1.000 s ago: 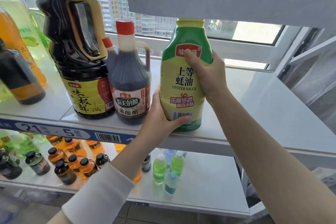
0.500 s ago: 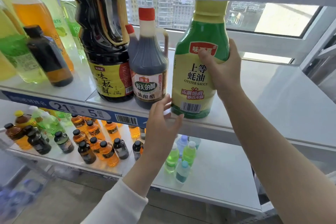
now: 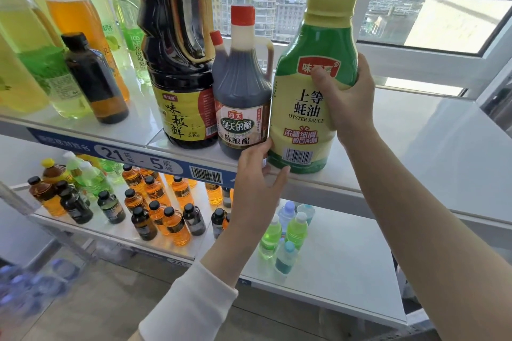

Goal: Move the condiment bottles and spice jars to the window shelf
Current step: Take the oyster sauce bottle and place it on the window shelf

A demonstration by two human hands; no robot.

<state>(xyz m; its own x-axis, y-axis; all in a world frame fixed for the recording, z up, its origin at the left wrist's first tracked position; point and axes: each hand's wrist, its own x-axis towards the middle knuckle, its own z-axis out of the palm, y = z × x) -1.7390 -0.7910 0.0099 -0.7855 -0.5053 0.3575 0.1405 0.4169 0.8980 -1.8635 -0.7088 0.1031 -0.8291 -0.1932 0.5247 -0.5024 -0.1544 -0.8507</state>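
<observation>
Far to the left of both hands, tall drink bottles [image 3: 33, 63] of green, yellow and orange liquid crowd the upper shelf [image 3: 415, 147], with a small dark bottle [image 3: 94, 77] standing in front of them. Closer to the left hand, up and to its left, stands a large dark soy sauce jug [image 3: 180, 63] with a moulded handle. A red-capped vinegar bottle [image 3: 242, 97] stands directly above the left hand's fingertips. Below and to the left of that hand, a blue label strip [image 3: 138, 158] runs along the shelf's front edge. Small orange and dark bottles [image 3: 166, 216] cluster on the lower shelf [image 3: 346, 271]. The left hand [image 3: 257, 180], coming out of a white sleeve [image 3: 188, 307], is loosely spread and grips nothing. Its fingertips rest against the lower left side of the oyster sauce bottle [image 3: 304, 108], and its thumb lies at the shelf's edge by the bottle's base. The bottle stands upright near the front of the upper shelf, just beside the vinegar bottle. A few small green bottles [image 3: 288, 230] stand on the lower shelf just right of the left wrist. The right hand [image 3: 346, 97] grips the oyster sauce bottle at its shoulder, thumb across the red logo and fingers wrapped behind. Beyond that hand, to its right, bare shelf stretches toward the window [image 3: 415, 22].
</observation>
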